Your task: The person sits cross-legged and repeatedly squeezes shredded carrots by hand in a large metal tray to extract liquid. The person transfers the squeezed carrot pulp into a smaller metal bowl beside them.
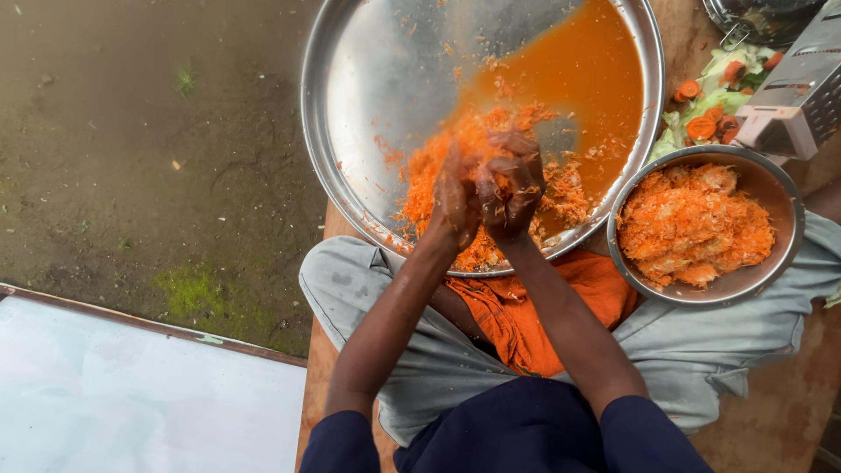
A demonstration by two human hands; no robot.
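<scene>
A large steel platter (368, 79) rests tilted over my knees, with orange juice (578, 79) pooled at its right side and grated carrot (438, 166) heaped at its near edge. Both hands press together around a clump of that carrot above the heap. My left hand (455, 203) is cupped against my right hand (512, 188), fingers closed on the shreds. A smaller steel bowl (780, 188) at the right holds squeezed grated carrot (692, 226).
A box grater (802, 88) lies at the upper right beside carrot ends and green scraps (714, 101). An orange cloth (534, 307) lies in my lap. Wet mossy ground (149, 158) spreads left, with a white board (123, 394) at the lower left.
</scene>
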